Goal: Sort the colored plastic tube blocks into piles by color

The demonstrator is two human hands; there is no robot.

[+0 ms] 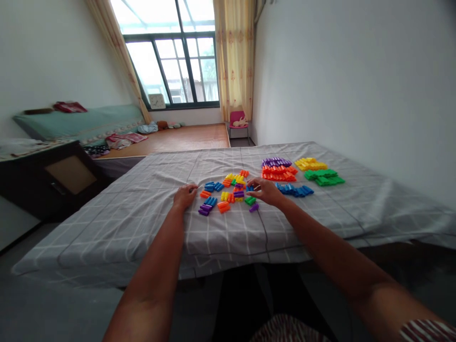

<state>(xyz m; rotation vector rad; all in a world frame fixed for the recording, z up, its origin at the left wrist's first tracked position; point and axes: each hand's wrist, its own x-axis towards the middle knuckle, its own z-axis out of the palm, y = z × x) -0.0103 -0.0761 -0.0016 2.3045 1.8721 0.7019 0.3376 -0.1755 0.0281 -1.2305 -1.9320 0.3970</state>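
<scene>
My right hand (266, 191) reaches over the right edge of a loose spread of small coloured plastic sticks. Its thumb and fingers are apart, with blue sticks (250, 188) showing between them; whether they touch is unclear. Just below that hand lie green sticks (250, 201) and a purple stick (254, 208). My left hand (185, 196) rests on the cloth left of the spread, fingers bent and loosely apart, with no held thing visible. Nearest to it are orange sticks (205, 194), blue sticks (213, 186) and purple sticks (205, 209). More yellow sticks (225, 196) lie in the middle.
Sorted piles stand to the right: purple (276, 162), orange (279, 174), blue (294, 190), yellow (310, 164) and green (324, 177). A grey checked cloth (135, 223) covers the surface. A white wall (349, 85) borders it on the right; a pink chair (238, 118) stands beyond.
</scene>
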